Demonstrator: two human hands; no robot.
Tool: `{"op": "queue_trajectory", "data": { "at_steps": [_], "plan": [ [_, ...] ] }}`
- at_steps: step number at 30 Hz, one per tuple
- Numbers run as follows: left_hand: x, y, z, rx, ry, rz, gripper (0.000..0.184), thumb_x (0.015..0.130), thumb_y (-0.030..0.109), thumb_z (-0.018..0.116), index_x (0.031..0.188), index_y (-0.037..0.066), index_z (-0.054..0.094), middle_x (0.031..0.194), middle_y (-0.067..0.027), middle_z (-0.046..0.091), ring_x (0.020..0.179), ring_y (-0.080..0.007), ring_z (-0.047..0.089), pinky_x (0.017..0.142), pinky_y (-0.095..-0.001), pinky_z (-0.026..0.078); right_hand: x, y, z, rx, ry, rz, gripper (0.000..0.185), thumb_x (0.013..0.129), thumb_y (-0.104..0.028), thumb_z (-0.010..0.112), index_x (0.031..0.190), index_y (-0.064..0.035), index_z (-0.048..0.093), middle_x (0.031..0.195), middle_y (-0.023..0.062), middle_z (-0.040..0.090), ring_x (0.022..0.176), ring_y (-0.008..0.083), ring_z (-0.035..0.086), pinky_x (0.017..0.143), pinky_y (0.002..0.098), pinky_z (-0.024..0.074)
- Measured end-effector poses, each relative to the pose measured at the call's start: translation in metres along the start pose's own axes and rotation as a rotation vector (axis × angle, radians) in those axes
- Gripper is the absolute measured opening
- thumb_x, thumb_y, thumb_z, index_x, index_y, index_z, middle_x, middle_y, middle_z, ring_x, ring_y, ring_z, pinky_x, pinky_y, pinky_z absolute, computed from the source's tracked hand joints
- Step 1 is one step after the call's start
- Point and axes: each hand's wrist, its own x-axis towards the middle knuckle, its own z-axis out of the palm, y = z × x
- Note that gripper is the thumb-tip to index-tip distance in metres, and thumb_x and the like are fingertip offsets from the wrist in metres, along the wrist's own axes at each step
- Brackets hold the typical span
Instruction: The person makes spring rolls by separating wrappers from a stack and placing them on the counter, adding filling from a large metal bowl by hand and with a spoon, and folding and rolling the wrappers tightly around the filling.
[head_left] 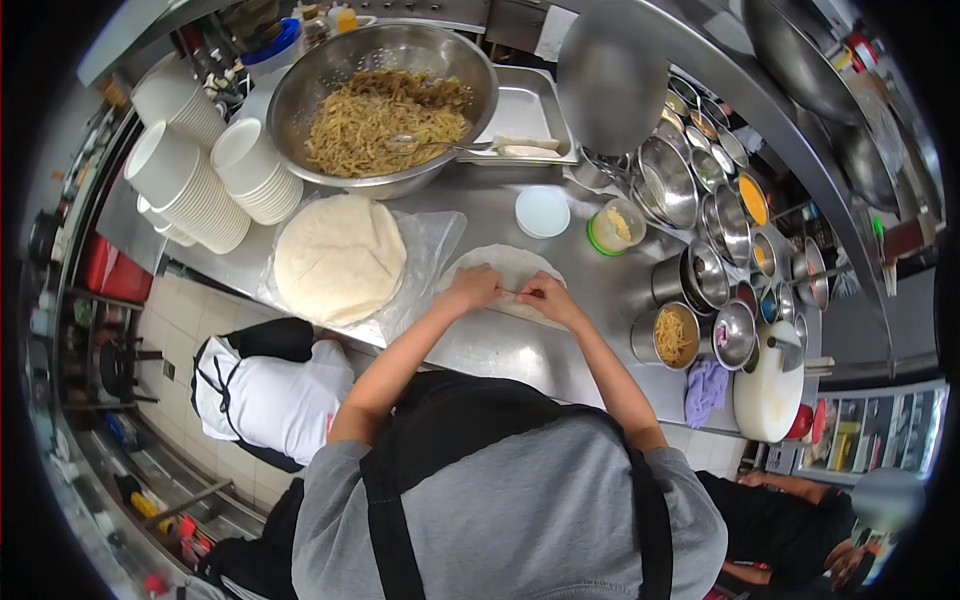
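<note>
No legible text anywhere in view: no word, brand, number or sign readable. Small red print on the white short-sleeved cloth garment (268,390) of the person at left, too small and blurred to make out. Pale rectangular sheet (554,33) at the top edge: any writing unresolvable. Small red marks on the black cloth garment (760,520) of the person at lower right, also unreadable.

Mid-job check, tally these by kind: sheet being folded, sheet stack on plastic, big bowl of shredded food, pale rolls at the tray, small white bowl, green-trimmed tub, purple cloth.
Folded sheet: 1
Sheet stack: 1
Big bowl: 1
Pale rolls: 2
Small white bowl: 1
Green-trimmed tub: 1
Purple cloth: 1
Total: 8
</note>
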Motion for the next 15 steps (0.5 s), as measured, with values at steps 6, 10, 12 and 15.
{"op": "queue_trajectory", "data": {
  "at_steps": [6,10,12,15],
  "plan": [
    [-0.002,0.021,0.036,-0.001,0.469,0.231,0.022,0.081,0.011,0.053,0.102,0.007,0.058,0.102,-0.0125,0.059,0.099,-0.0303,0.056,0.086,-0.0442,0.043,-0.001,-0.009,0.000,-0.173,0.006,0.002,0.011,0.079,-0.009,0.070,0.084,-0.0024,0.064,0.077,0.0049,0.060,0.068,0.0109,0.057,0.060,0.0271,0.0455],
    [-0.013,0.041,0.067,-0.082,0.616,0.223,0.028,0.081,0.010,0.051,0.109,0.009,0.055,0.098,-0.0116,0.056,0.097,-0.0300,0.056,0.088,-0.0433,0.042,-0.007,0.003,0.001,-0.045,0.082,-0.053,0.019,0.079,-0.006,0.067,0.096,-0.0037,0.058,0.079,0.0056,0.063,0.071,0.0120,0.061,0.062,0.0267,0.0483],
    [-0.023,0.050,0.067,0.010,0.681,0.181,0.030,0.081,0.012,0.051,0.111,0.012,0.056,0.097,-0.0108,0.054,0.095,-0.0292,0.057,0.093,-0.0451,0.040,-0.015,0.004,-0.002,0.016,0.040,-0.001,0.023,0.079,-0.008,0.068,0.099,-0.0038,0.057,0.084,0.0074,0.064,0.077,0.0156,0.063,0.066,0.0289,0.0492],
    [-0.030,0.056,0.069,0.158,0.767,0.164,0.028,0.082,0.013,0.051,0.109,0.017,0.057,0.098,-0.0108,0.053,0.095,-0.0290,0.056,0.098,-0.0494,0.037,-0.038,-0.032,-0.021,-0.129,-0.009,-0.039,0.026,0.077,-0.008,0.069,0.100,-0.0048,0.058,0.098,0.0099,0.063,0.090,0.0228,0.062,0.076,0.0348,0.0486]
  ]
}}
